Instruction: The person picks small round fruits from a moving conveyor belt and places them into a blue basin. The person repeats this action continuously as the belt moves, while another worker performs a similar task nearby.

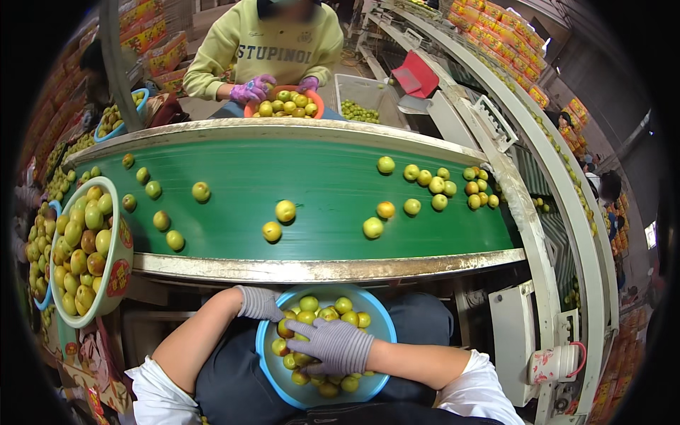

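A blue plastic basin (265, 366) rests on my lap, partly filled with yellow-green jujubes (328, 389), some with brown patches. My right hand (337, 342), in a grey striped knit glove, lies palm down over the fruit, fingers spread toward the left. Its palm side is hidden, so any fruit under it does not show. My left hand (261, 304), gloved the same way, reaches over the basin's upper left rim. Its fingertips touch or nearly touch the fruit beside the right fingers, and whether they grip one is unclear.
Beyond the basin runs a green conveyor belt (329, 180) with scattered jujubes and pale side rails (329, 268). At left stands a heaped pale tub (119, 265). Across the belt, a person in purple gloves handles an orange basin (320, 101). A metal frame (531, 228) and hanging cup (552, 365) are at right.
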Demonstrator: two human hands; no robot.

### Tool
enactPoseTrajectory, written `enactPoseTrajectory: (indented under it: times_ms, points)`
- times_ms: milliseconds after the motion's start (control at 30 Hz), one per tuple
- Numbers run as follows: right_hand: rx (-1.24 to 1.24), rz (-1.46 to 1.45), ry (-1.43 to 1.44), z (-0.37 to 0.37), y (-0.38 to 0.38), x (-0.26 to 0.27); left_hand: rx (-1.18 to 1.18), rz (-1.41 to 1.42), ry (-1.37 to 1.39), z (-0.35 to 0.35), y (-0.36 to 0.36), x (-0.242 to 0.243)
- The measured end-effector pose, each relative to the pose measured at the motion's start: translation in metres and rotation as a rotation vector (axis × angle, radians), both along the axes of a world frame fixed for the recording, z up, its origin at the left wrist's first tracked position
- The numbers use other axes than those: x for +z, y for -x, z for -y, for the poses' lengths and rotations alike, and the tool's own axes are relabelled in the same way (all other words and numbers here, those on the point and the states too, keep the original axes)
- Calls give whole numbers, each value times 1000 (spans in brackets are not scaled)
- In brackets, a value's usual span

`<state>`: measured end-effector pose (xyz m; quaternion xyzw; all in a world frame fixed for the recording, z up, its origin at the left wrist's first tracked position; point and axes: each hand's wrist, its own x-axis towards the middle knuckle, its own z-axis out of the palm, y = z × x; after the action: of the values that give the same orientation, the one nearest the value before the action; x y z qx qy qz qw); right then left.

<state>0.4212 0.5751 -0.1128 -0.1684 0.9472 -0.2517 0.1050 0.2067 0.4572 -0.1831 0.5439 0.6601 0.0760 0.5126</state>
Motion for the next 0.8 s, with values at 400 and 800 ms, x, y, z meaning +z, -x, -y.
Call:
enactPoseTrajectory:
  times_ms: [400, 800]
  points:
    - [-1160, -467, -383, -266, 88, -2, 10, 28, 39, 1, 4, -19]
    - [-851, -283, -221, -217, 115, -9, 22, -61, -44, 1, 2, -4]
